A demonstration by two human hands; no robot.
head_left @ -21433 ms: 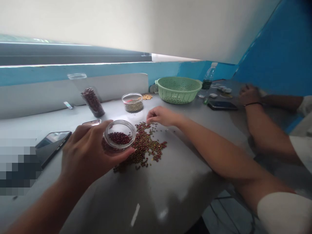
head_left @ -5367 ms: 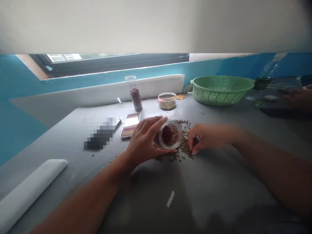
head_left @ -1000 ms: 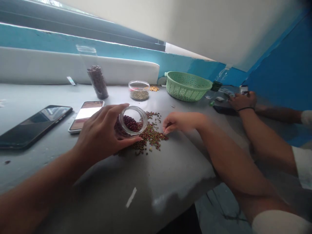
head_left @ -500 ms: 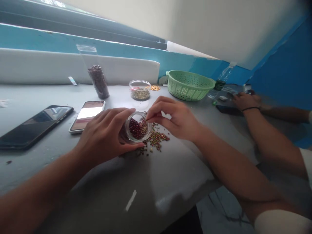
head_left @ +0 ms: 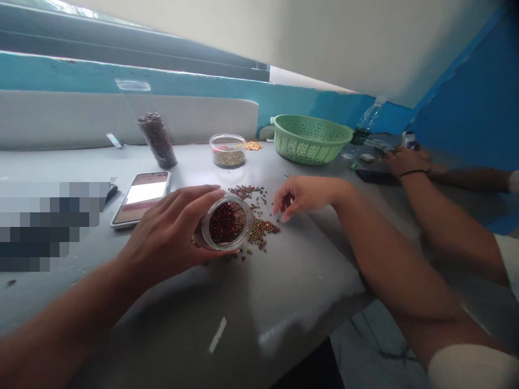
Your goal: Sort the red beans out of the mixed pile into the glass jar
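My left hand [head_left: 174,227] is wrapped round a clear jar [head_left: 248,224], its open mouth tilted toward me. Dark red beans [head_left: 225,222] lie inside it, with smaller mixed beans at their right. Beside and behind the jar, small green and reddish beans [head_left: 263,229] are scattered on the grey table [head_left: 300,281]. My right hand [head_left: 298,199] hovers just right of these beans, fingers curled down and slightly apart, with nothing visible between them.
Behind stand a tall clear container [head_left: 157,139] of dark beans, a round tub [head_left: 228,151], a green basket [head_left: 312,139] and a bottle [head_left: 360,132]. A phone [head_left: 141,199] lies left. Another person's hands [head_left: 407,161] rest at the far right.
My right hand has left the jar's mouth, moving right and down, and its fingers have loosened. The jar in my left hand looks larger and has tilted more toward me.
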